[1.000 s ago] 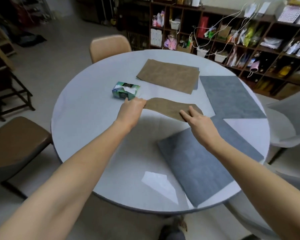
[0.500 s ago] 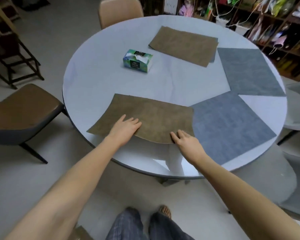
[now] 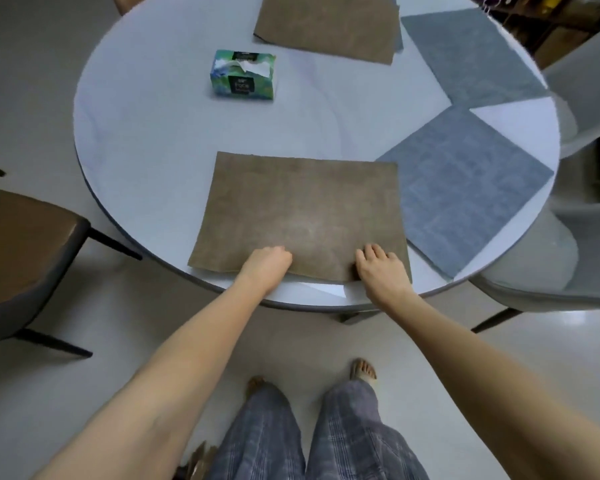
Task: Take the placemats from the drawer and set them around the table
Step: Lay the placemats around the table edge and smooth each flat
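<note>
A brown placemat lies flat on the round white table, its near edge close to the table's rim in front of me. My left hand rests on the mat's near edge left of centre, fingers bent down onto it. My right hand lies on the near right corner with fingers spread on the mat. A second brown placemat lies at the far side. Two grey placemats lie along the right side, the nearer one almost touching the mat under my hands.
A green tissue box stands left of the table's middle. A brown chair stands at the left, and a pale grey chair at the right, close to the table rim. My legs and feet show on the pale floor below.
The brown placemat has been drawn toward me, turned square to the near edge and laid flat. Both hands have slid back to its near edge. The view has tilted further down.
</note>
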